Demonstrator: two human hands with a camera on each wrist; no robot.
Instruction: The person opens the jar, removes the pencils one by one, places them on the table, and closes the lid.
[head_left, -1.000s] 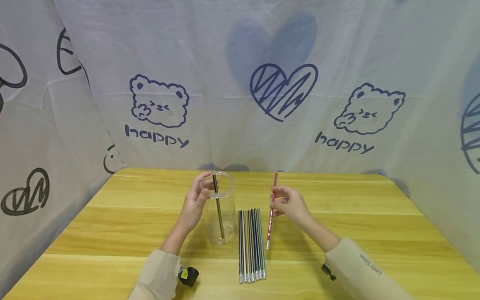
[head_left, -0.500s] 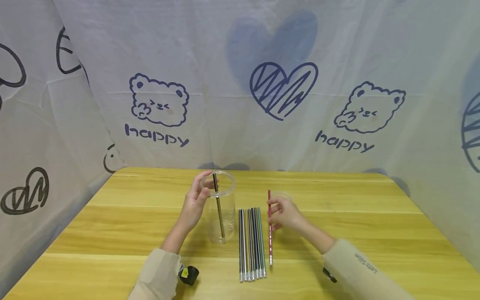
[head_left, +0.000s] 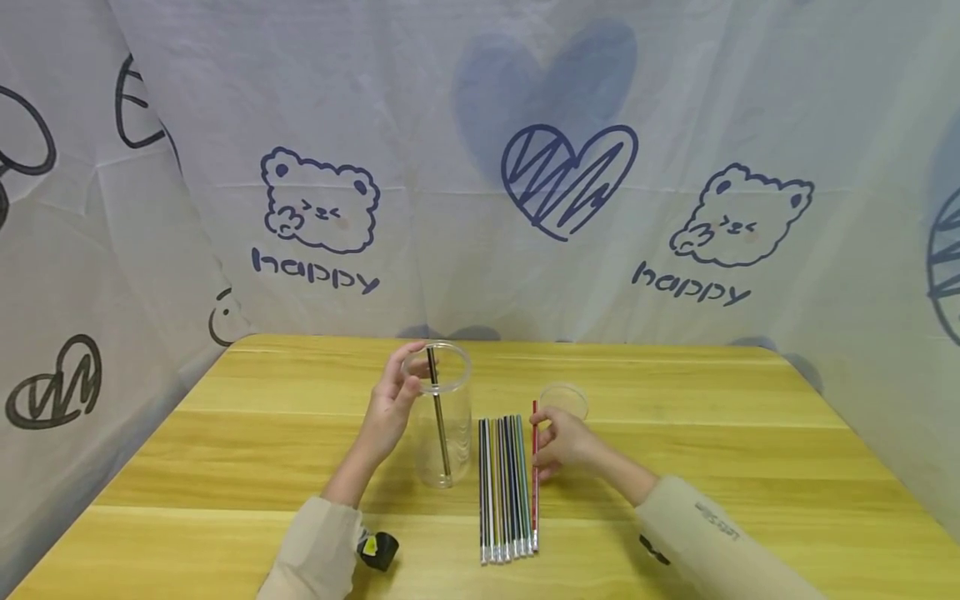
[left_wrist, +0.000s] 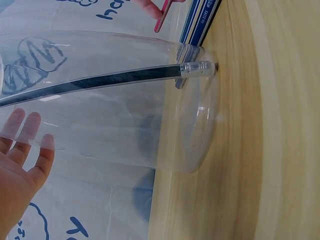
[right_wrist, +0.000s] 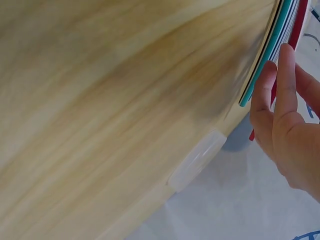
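Note:
My left hand (head_left: 388, 407) holds a tall clear plastic cup (head_left: 459, 437) near its rim, fingers on the far side and thumb toward me. One dark pencil (head_left: 441, 429) leans inside it, eraser end down, as the left wrist view also shows. Right of the cup, several pencils (head_left: 501, 492) lie side by side in a row, eraser ends toward me. My right hand (head_left: 564, 437) pinches a red pencil (head_left: 536, 508) by its upper half, at the row's right edge and lined up with it. In the right wrist view, the red pencil (right_wrist: 298, 22) partly hides behind the fingers.
A clear round lid (head_left: 573, 402) lies on the wooden table (head_left: 712, 433), just behind my right hand. A white printed cloth (head_left: 465, 275) hangs behind the table's far edge and along both sides.
My right hand has brought the red pencil down and toward me, slightly left, to the row's right edge. The lid behind it has come into sight. My left hand and the cup stay put.

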